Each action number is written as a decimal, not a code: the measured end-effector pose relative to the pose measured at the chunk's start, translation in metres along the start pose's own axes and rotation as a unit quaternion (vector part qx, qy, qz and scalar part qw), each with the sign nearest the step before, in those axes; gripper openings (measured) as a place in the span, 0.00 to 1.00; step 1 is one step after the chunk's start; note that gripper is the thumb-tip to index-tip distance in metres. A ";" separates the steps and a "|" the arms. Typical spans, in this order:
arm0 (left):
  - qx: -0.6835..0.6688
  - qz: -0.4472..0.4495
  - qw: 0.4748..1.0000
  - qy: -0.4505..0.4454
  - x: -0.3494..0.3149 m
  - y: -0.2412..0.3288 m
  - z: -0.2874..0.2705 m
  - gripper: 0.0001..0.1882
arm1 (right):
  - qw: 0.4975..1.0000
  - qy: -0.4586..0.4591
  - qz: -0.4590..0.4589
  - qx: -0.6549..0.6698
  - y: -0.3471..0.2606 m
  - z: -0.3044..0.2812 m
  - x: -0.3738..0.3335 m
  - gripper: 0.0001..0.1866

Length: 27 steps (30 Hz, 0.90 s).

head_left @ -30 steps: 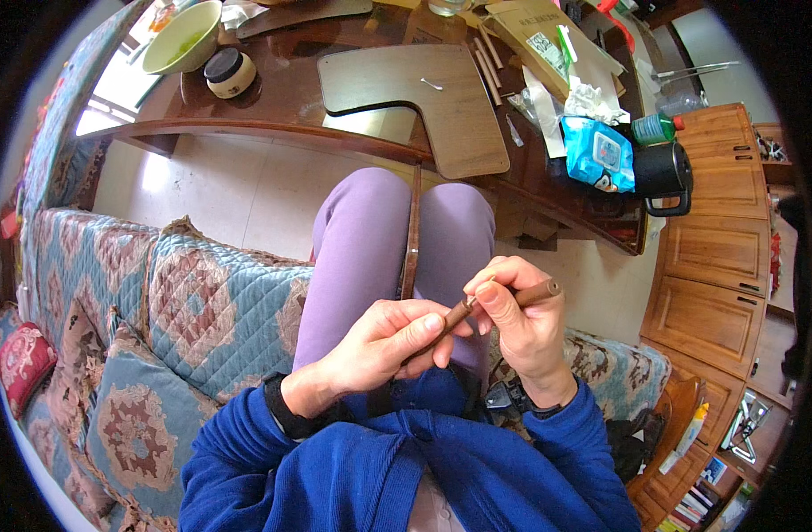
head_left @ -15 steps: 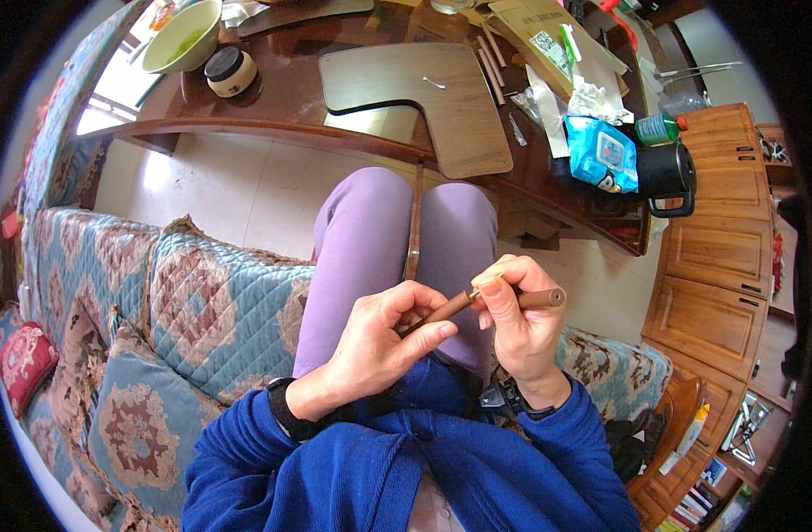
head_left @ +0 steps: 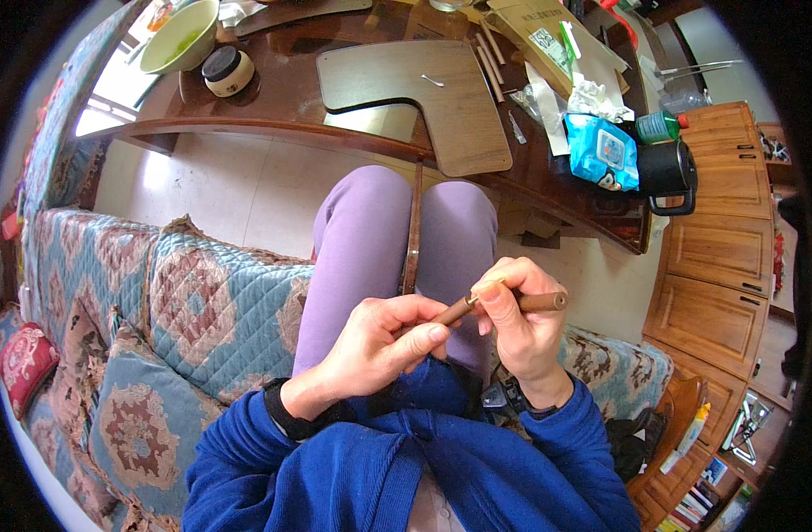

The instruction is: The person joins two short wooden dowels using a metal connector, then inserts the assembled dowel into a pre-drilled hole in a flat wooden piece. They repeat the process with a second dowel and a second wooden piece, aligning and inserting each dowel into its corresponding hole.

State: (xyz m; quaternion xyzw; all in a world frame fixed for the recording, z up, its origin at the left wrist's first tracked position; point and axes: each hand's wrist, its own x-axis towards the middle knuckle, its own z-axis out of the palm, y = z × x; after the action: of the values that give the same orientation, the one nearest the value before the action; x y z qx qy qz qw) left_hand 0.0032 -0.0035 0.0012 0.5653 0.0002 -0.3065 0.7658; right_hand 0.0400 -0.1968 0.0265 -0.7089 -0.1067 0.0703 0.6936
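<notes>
Above my lap, my left hand [head_left: 370, 341] pinches a brown round rod [head_left: 457, 310] between thumb and fingers, its end pointing to the right. My right hand [head_left: 527, 332] is closed around a second brown rod [head_left: 544, 301], whose outer end shows a small hole. Between the two rods, at my right thumb and fingertips, a thin brass-coloured piece [head_left: 474, 300] shows; the fingers partly cover it. Whether it is fixed in either rod, I cannot tell. A narrow dark brown strip [head_left: 415, 230] runs between my knees toward the table.
On the dark glossy table [head_left: 286, 115] lie an L-shaped wood-grain board [head_left: 466, 115] with a small white stick on it and several brown rods [head_left: 489, 66]. A blue wipes pack [head_left: 604, 152], a black mug [head_left: 667, 173], a lidded jar [head_left: 227, 73] and a green bowl [head_left: 182, 40] stand around.
My left thumb and fingers have moved to the right along the rod, so less of it shows. My right hand has stayed nearly in place, still around its rod.
</notes>
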 end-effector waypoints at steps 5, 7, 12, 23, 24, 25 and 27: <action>0.235 0.205 0.944 0.109 -0.001 -0.001 0.002 0.11 | 0.997 -0.007 0.042 0.058 -0.002 0.004 -0.003 0.09; 0.279 0.219 0.925 0.136 -0.002 0.000 0.000 0.11 | 0.997 0.005 0.044 0.059 0.000 0.007 -0.005 0.09; 0.349 0.258 0.885 0.169 -0.010 0.002 -0.029 0.11 | 0.998 -0.005 0.069 -0.012 0.013 0.002 -0.007 0.13; 0.539 0.190 0.807 0.153 -0.016 0.016 -0.085 0.15 | 0.988 -0.014 0.089 -0.124 0.032 -0.033 -0.009 0.09; 0.554 0.193 0.797 0.141 -0.014 0.018 -0.084 0.15 | 0.987 -0.010 0.097 -0.125 0.031 -0.034 -0.010 0.09; 0.569 0.197 0.788 0.131 -0.011 0.021 -0.084 0.16 | 0.987 -0.006 0.100 -0.127 0.031 -0.034 -0.010 0.09; 0.572 0.201 0.786 0.119 -0.008 0.025 -0.083 0.16 | 0.987 -0.002 0.094 -0.130 0.031 -0.036 -0.010 0.09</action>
State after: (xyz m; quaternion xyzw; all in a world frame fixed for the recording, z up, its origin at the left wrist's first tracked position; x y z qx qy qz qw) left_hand 0.0369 0.0766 -0.0044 0.9192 -0.1976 -0.0200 0.3402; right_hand 0.0411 -0.2345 -0.0044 -0.7996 -0.0493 0.1219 0.5860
